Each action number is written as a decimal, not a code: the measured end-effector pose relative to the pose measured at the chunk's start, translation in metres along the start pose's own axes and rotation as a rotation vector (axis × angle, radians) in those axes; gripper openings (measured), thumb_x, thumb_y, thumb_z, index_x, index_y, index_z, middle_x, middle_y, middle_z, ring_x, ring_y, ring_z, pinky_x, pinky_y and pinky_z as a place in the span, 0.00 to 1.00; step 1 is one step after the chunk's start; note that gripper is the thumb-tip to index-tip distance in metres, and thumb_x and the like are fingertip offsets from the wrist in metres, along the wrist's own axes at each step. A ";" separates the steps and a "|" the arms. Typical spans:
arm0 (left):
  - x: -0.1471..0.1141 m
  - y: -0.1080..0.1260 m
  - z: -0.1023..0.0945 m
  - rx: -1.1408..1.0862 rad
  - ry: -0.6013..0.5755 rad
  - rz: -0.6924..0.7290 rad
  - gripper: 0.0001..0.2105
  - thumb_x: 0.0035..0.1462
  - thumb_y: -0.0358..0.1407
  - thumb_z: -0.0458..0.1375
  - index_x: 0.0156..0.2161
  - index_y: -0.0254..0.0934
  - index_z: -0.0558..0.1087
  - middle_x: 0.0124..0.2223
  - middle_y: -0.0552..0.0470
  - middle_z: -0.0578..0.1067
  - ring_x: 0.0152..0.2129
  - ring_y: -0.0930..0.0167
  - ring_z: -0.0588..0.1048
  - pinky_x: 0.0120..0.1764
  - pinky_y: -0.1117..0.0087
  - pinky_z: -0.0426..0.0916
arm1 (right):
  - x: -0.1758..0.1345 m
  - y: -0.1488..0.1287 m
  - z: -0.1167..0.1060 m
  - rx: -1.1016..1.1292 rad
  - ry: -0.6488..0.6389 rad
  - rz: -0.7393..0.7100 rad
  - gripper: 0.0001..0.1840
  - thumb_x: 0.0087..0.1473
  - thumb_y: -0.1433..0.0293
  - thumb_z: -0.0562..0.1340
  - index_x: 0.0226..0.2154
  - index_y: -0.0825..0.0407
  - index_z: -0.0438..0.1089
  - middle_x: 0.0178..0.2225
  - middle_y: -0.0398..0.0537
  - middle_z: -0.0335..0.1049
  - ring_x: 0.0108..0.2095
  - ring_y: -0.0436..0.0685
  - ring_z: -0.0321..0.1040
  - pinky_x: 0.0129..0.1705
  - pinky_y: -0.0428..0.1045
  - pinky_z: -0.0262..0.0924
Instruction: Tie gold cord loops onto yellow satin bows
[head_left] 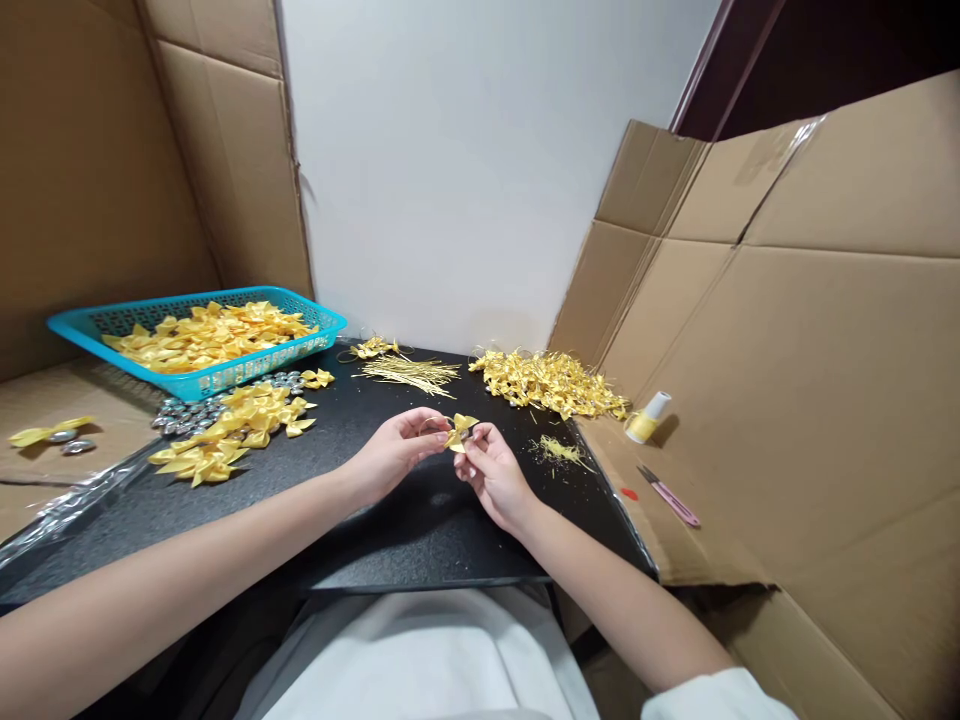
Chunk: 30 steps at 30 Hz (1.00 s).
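Note:
Between my two hands, just above the black table (360, 540), is a yellow ribbon bow (460, 432). The fingers of my left hand (409, 445) pinch its left side, where a thin gold cord loops out. My right hand (491, 475) grips the bow's right side with thumb and fingers. A small shiny part shows at the bow's middle, too small to make out. Beyond my hands lies a bundle of straight gold cords (412, 374). To the left are loose yellow bows (255, 410) beside silver oval pieces (184, 418).
A blue basket (196, 384) full of yellow bows stands at the back left. A heap of bows with cords (551, 383) lies at the back right, with yellow scraps (561, 450) nearer. On cardboard at right are a thread spool (647, 418) and pink snips (671, 498). Cardboard walls (825, 380) flank the table.

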<state>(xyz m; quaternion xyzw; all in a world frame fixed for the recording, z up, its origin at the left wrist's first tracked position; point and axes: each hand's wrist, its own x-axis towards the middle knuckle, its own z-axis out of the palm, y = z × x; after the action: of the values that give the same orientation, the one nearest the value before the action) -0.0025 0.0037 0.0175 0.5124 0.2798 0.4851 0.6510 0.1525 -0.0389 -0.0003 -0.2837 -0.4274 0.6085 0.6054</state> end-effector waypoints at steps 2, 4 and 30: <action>0.001 -0.001 -0.002 0.031 0.006 0.016 0.19 0.32 0.40 0.76 0.30 0.36 0.75 0.31 0.54 0.77 0.30 0.71 0.75 0.38 0.69 0.70 | 0.000 0.000 0.000 -0.006 0.003 0.001 0.22 0.43 0.63 0.72 0.30 0.47 0.58 0.21 0.35 0.68 0.20 0.46 0.58 0.26 0.43 0.54; 0.001 -0.002 -0.002 0.080 0.009 0.043 0.20 0.33 0.42 0.75 0.30 0.37 0.74 0.31 0.54 0.76 0.30 0.70 0.75 0.37 0.68 0.71 | 0.000 0.001 0.001 -0.017 0.009 -0.003 0.22 0.42 0.63 0.72 0.30 0.47 0.57 0.21 0.35 0.68 0.20 0.46 0.58 0.26 0.43 0.54; -0.011 0.015 0.001 0.791 -0.039 0.379 0.07 0.50 0.38 0.63 0.25 0.37 0.75 0.24 0.55 0.70 0.23 0.72 0.61 0.28 0.72 0.56 | -0.002 0.001 0.002 -0.258 0.101 -0.217 0.15 0.48 0.63 0.65 0.28 0.48 0.56 0.18 0.34 0.65 0.20 0.48 0.60 0.25 0.44 0.51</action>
<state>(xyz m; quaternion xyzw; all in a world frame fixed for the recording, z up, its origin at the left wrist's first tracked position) -0.0108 -0.0073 0.0307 0.7735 0.3327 0.4418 0.3096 0.1502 -0.0408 0.0001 -0.3412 -0.4992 0.4646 0.6469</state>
